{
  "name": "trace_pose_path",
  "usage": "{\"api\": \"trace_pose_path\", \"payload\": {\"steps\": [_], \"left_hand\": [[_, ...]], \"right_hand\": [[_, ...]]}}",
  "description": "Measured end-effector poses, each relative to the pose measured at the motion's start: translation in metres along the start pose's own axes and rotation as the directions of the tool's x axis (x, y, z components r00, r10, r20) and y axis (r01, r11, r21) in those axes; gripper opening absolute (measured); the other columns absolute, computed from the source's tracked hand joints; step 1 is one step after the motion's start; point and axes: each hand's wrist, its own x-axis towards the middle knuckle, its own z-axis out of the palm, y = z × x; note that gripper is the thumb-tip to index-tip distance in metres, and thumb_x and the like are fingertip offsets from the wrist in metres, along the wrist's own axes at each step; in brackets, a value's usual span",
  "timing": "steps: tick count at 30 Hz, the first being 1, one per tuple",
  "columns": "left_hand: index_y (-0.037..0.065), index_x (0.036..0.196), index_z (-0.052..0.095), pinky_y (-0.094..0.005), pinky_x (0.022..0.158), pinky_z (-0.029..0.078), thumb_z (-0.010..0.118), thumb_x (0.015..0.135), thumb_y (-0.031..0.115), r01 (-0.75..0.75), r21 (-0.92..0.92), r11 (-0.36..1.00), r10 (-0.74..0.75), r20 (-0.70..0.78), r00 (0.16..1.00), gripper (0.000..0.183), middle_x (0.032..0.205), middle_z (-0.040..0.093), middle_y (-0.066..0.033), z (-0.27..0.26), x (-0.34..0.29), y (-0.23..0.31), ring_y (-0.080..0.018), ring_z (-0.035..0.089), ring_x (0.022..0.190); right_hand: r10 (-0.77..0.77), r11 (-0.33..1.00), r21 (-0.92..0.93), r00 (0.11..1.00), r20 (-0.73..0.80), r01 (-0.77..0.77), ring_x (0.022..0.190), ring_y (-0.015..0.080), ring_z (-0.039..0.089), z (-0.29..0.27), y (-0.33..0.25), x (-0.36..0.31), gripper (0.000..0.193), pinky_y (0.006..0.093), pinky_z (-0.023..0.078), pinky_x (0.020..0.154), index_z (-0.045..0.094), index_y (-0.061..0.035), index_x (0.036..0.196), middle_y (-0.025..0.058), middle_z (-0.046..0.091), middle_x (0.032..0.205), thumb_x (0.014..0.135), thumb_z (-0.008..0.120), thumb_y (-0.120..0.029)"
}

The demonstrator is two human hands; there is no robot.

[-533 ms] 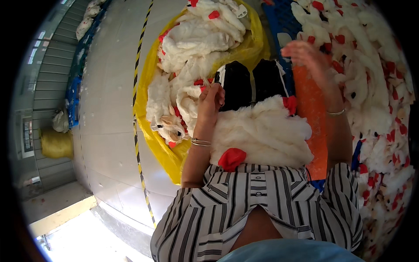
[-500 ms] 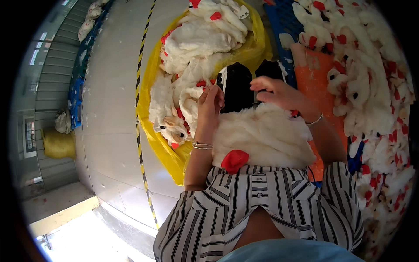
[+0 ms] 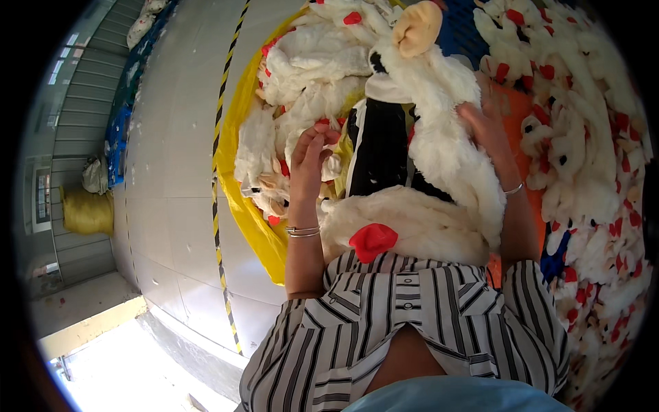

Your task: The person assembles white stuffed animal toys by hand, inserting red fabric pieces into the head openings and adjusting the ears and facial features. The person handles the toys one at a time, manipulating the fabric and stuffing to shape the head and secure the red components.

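Several bulky things stand well to the left of the large, open yellow plastic bag (image 3: 230, 159): a squat, rounded yellow bundle (image 3: 88, 210), a crumpled pale sack (image 3: 95, 174) and a stretch of blue plastic (image 3: 118, 134). Inside the bag lies a heap of white fur-fabric pieces with red patches (image 3: 309, 58). By the bag's right side is the person's bare left hand (image 3: 316, 141), thumb and fingers drawn together in a pinch; from where I stand I cannot tell whether anything thin is caught there. Right of the bag come black fabric with a white edge (image 3: 377, 147), then a long white plush skin with a round peach ear (image 3: 449, 103), raised so that it covers part of the bag's right side. The right hand (image 3: 489, 127) lies against its fur; whether it is clenched there, I cannot tell. A floppy red piece (image 3: 374, 240) rests at the lap, right of the bag's near end.

As for edges, black-and-yellow striped tape (image 3: 217, 172) runs just left of the bag, with a wide stretch of smooth grey floor (image 3: 171, 172) beyond. Well right of the bag, past an orange panel (image 3: 516, 110), a deep bank of white plush pieces with red bits (image 3: 576, 158) hems in the right arm.
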Motion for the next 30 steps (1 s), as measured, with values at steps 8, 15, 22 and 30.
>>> {"api": "trace_pose_path", "payload": {"steps": [8, 15, 22, 30], "left_hand": [[0.004, 0.141, 0.042, -0.0307, 0.096, 0.043, 0.055, 0.098, 0.035, 0.170, 0.125, 0.977, -0.211, 0.646, 0.733, 0.054, 0.129, 0.057, -0.0106, 0.045, -0.017, -0.047, -0.0200, 0.055, 0.118], [0.002, 0.142, 0.036, -0.0352, 0.102, 0.044, 0.079, 0.081, 0.031, -0.137, 0.063, 0.989, 0.105, 0.365, 0.925, 0.080, 0.135, 0.051, -0.0127, 0.059, 0.020, -0.010, -0.0210, 0.052, 0.123], [0.001, 0.137, 0.042, -0.0347, 0.100, 0.046, 0.085, 0.071, 0.017, -0.052, 0.333, 0.941, -0.046, 0.280, 0.959, 0.080, 0.132, 0.055, -0.0113, 0.096, 0.018, 0.006, -0.0184, 0.054, 0.119], [-0.002, 0.127, 0.052, -0.0333, 0.099, 0.045, 0.071, 0.087, 0.028, -0.175, 0.074, 0.982, 0.168, 0.092, 0.981, 0.054, 0.121, 0.060, -0.0093, 0.111, 0.007, 0.010, -0.0187, 0.055, 0.117]], "right_hand": [[-0.125, 0.939, 0.293, 0.973, -0.196, 0.180, 0.084, 0.0142, 0.063, -0.006, 0.011, 0.000, 0.032, 0.0286, 0.051, 0.073, 0.061, 0.0013, 0.112, 0.0072, 0.066, 0.101, 0.081, 0.060, -0.007], [-0.445, 0.891, -0.004, 0.877, 0.181, 0.453, 0.097, 0.0211, 0.061, 0.049, -0.001, -0.010, 0.042, 0.0308, 0.047, 0.088, 0.057, 0.0009, 0.120, 0.0099, 0.062, 0.111, 0.078, 0.060, 0.003], [-0.413, 0.904, -0.010, 0.878, 0.241, 0.428, 0.124, 0.0295, 0.049, 0.067, 0.013, -0.019, 0.053, 0.0348, 0.037, 0.106, 0.051, 0.0022, 0.130, 0.0164, 0.048, 0.136, 0.078, 0.060, 0.001], [-0.430, 0.899, 0.045, 0.860, 0.274, 0.435, 0.119, 0.0237, 0.052, 0.059, 0.022, -0.021, 0.058, 0.0328, 0.041, 0.101, 0.046, 0.0024, 0.134, 0.0144, 0.050, 0.132, 0.083, 0.068, -0.014]]}}
